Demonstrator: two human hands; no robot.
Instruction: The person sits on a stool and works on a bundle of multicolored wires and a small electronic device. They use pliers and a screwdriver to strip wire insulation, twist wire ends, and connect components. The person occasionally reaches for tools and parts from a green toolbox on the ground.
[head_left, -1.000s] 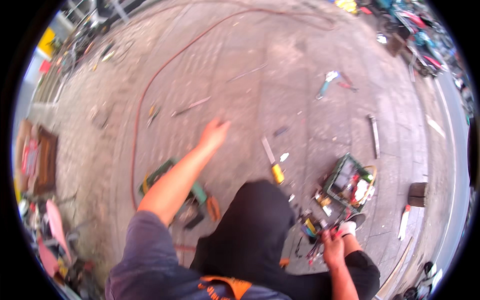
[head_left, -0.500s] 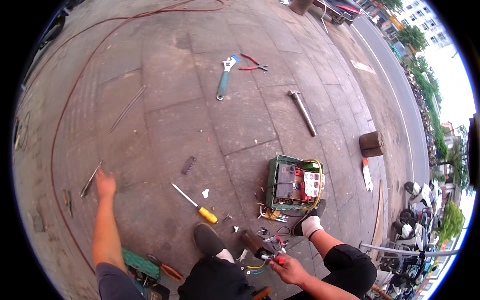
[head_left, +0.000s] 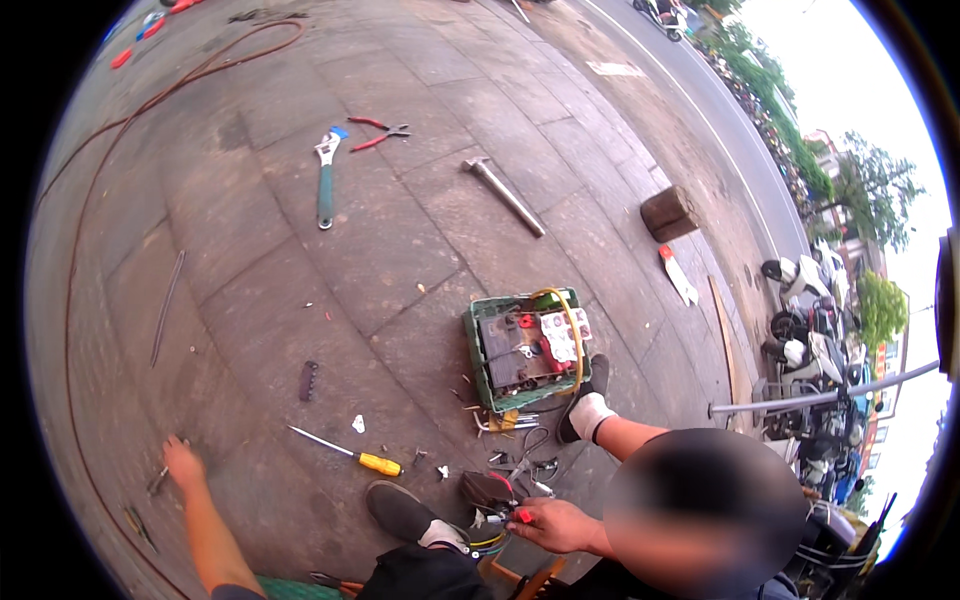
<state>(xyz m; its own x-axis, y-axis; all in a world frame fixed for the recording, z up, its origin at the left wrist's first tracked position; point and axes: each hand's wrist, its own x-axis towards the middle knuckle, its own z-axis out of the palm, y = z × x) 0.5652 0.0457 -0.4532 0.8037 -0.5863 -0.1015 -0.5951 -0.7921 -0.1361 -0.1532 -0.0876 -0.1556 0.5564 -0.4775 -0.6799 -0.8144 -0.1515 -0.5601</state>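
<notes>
Far out at the left, my left hand (head_left: 183, 465) is low over the paving, fingers closed on a slim metal tool (head_left: 157, 482); its kind is unclear. My right hand (head_left: 555, 525) is at the lower middle, pinching a small red piece (head_left: 522, 516) beside a dark brown block-like object (head_left: 487, 490). Yellow and blue wires (head_left: 490, 543) run just below it. A yellow-handled screwdriver (head_left: 378, 463) lies between my hands, near my left shoe (head_left: 402, 512). In front of my other shoe stands a green basket (head_left: 476, 345) holding a dark battery-like box (head_left: 507, 352) and red parts.
Farther out lie an adjustable wrench (head_left: 325, 185), red-handled pliers (head_left: 378, 133) and a hammer (head_left: 505, 197). A wooden stump (head_left: 668, 214) stands at right. A brown hose (head_left: 95, 180) curves along the left. Parked scooters (head_left: 805, 300) line the right. A blurred patch covers part of my right side.
The whole view has swung to the right, so the ground things sit farther left. My left hand has moved onto the slim tool. My right hand keeps its hold beside the brown object.
</notes>
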